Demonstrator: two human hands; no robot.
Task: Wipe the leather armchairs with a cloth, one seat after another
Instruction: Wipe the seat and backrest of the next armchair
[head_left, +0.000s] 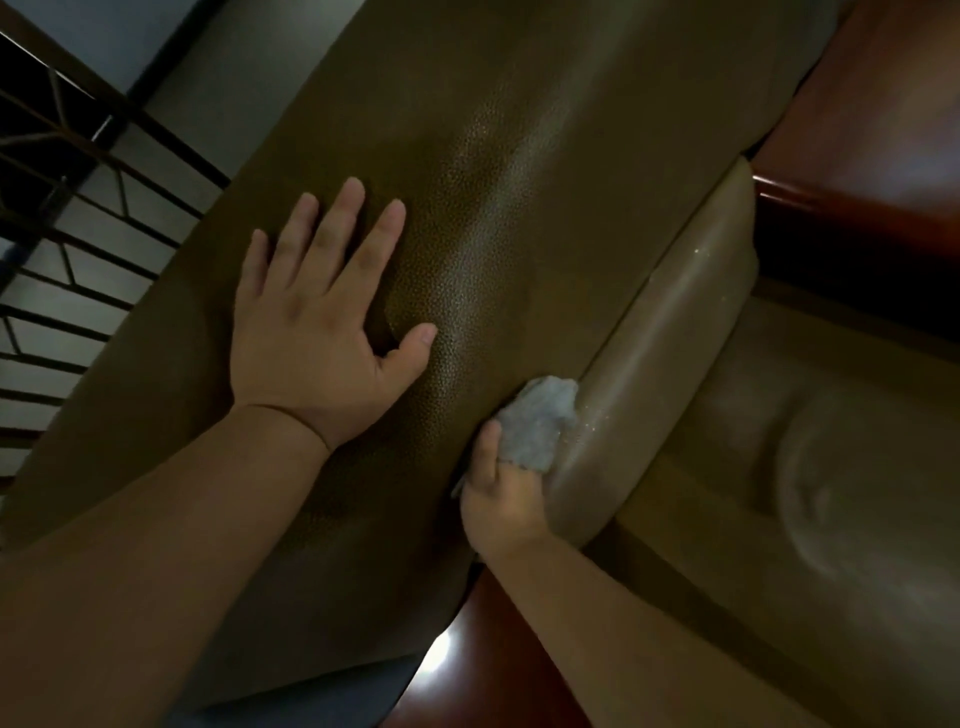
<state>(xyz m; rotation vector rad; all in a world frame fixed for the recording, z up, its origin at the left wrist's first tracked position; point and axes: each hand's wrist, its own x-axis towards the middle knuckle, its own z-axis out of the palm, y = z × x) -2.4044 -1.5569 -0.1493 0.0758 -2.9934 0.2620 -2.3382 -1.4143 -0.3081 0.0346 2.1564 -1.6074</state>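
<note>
We find no readable text, no label, no brand mark, no number, no sign anywhere in this view, nothing legible on any surface before us

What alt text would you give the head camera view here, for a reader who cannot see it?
A person's right hand presses a bunched grey cloth into the seam of a brown leather armchair, while the left hand rests flat, fingers spread, on the leather. Glossy reddish wooden trim borders the chair, and a dark metal railing shows at the left.
</note>
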